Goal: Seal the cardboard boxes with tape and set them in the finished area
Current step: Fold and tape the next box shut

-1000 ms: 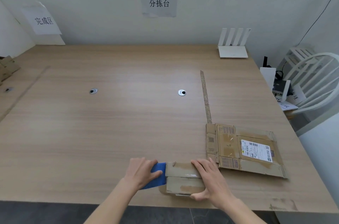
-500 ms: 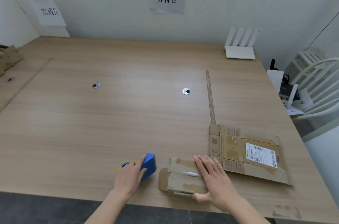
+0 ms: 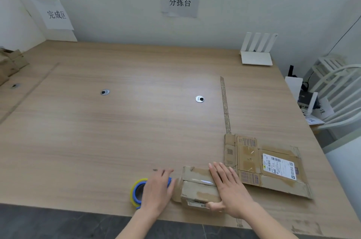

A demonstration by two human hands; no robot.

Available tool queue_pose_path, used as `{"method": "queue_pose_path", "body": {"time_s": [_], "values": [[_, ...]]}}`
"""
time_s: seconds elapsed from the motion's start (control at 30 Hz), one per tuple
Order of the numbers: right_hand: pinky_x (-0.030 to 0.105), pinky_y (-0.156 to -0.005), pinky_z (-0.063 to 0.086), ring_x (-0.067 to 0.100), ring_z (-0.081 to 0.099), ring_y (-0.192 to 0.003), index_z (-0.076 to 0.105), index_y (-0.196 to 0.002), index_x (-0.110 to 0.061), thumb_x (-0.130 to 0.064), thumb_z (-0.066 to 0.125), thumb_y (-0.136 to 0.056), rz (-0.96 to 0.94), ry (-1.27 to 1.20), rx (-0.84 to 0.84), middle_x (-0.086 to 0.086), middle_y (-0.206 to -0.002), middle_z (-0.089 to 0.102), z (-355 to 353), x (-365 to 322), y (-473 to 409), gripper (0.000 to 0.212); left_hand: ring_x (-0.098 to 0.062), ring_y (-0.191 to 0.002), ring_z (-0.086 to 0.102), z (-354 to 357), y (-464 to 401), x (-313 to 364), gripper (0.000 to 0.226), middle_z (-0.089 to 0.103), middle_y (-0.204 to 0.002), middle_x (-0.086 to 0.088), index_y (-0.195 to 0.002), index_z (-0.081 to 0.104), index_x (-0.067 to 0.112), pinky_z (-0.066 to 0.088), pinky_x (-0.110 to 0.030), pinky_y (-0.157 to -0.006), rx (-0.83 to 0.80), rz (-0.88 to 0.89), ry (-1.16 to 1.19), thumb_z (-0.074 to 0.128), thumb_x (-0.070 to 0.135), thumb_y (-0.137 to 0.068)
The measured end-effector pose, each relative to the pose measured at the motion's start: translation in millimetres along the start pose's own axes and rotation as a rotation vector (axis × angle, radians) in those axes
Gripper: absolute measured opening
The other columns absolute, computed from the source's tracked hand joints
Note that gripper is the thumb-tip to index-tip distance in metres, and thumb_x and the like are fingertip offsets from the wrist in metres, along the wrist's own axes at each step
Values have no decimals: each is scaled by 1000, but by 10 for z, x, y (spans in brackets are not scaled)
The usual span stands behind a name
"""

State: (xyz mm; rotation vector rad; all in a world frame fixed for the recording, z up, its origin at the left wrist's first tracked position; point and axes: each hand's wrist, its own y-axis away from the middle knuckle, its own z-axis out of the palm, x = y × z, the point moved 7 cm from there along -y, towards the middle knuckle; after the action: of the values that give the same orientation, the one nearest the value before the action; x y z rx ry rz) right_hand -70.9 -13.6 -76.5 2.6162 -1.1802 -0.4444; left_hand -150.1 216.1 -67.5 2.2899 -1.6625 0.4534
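A small brown cardboard box (image 3: 197, 186) lies near the table's front edge, its top flaps closed under a shiny strip of clear tape. My right hand (image 3: 228, 188) presses flat on the box's right half, thumb against its front side. Just left of the box, my left hand (image 3: 156, 190) grips a blue tape dispenser with a yellow-edged roll (image 3: 136, 191). A flattened cardboard box (image 3: 263, 164) with a white shipping label lies to the right of the small box.
A long cardboard strip (image 3: 225, 104) runs back from the flat box. A white router (image 3: 256, 51) stands at the back right, with a white chair (image 3: 336, 90) beyond the table edge. Brown boxes (image 3: 9, 64) sit at far left below a wall sign (image 3: 56, 14).
My left hand pulled the tape dispenser leftward off the box and turned it, so the yellow-edged roll now shows. My right hand stayed pressed on the box.
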Motion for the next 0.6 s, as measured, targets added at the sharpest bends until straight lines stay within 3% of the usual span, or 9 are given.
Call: {"method": "queue_pose_path", "body": {"time_s": [0.07,0.13,0.17,0.23,0.33,0.47,0.6], "values": [[40,-120,-16,17,-23,-153,-32,-152,-22,-88,37,-73,11,21,-12,-7,-164,-22,-30,7,6,124,-9,-101,61,54,58,151,37,65,-112,11,-124,65,26,47,-25,-82,-46,-96,197,52,49,-99],[41,-120,-12,17,-20,-154,-29,-153,-21,-88,38,-72,6,16,-1,-7,-164,-18,-31,-7,20,125,-6,-100,58,172,141,247,38,65,-107,12,-122,67,24,46,-24,-85,-50,-180,304,54,50,-98],[42,-120,-6,19,-10,-156,-21,-157,-19,-88,41,-70,1,25,48,-3,-168,-6,-65,-24,32,127,-7,-102,58,237,185,292,39,65,-109,11,-123,67,22,47,-25,-88,-62,-225,345,55,50,-97],[45,-116,12,24,18,-153,12,-161,-14,-88,49,-63,38,7,-13,6,-162,34,49,-1,21,128,-10,-114,57,368,251,334,47,64,-123,7,-134,61,19,45,-26,-97,-79,-328,422,56,48,-98],[48,-112,21,28,31,-143,37,-154,-10,-87,49,-61,65,-31,-17,9,-149,51,182,-3,-6,121,-12,-132,47,544,305,322,55,51,-145,4,-147,48,15,39,-28,-107,-117,-442,538,52,44,-101],[49,-114,18,30,33,-142,38,-153,-9,-86,52,-62,94,-44,-1,8,-145,53,257,0,39,120,-9,-142,36,688,337,282,58,36,-156,9,-154,35,23,36,-35,-114,-239,-420,551,43,48,-103],[43,-118,8,25,26,-146,25,-159,-15,-88,49,-69,100,-46,57,4,-153,44,230,39,199,118,-7,-130,45,696,301,321,60,43,-146,13,-155,33,29,41,-35,-109,-331,-339,526,47,50,-100]]}}
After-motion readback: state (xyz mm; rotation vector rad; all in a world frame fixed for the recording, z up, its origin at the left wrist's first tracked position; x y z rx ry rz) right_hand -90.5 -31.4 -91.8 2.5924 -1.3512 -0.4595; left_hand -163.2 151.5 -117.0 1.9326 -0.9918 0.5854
